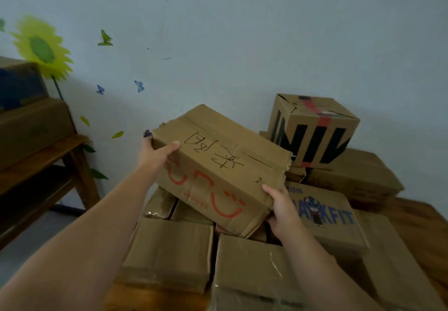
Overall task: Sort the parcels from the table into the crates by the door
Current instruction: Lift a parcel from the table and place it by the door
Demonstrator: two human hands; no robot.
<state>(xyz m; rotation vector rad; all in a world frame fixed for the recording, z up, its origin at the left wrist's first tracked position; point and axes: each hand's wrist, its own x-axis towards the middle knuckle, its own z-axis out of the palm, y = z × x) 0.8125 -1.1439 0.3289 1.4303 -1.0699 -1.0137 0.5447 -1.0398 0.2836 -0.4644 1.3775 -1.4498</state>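
A brown cardboard parcel (218, 165) with black handwriting and red smile marks hangs tilted above a pile of boxes. My left hand (155, 153) grips its far left end, thumb on top. My right hand (282, 210) grips its near right corner, fingers underneath. Below lie more parcels: two taped ones (169, 252) (254, 274) in front, one with blue print (332, 218) at right, and a cube box with black letters and red tape (312, 129) stacked at the back. No crates or door are in view.
The pile rests on a wooden table (421, 228) against a pale wall with flower and butterfly stickers. At left, a dark wooden bench (48, 155) carries large cartons (31, 126). Grey floor (29, 238) shows between bench and table.
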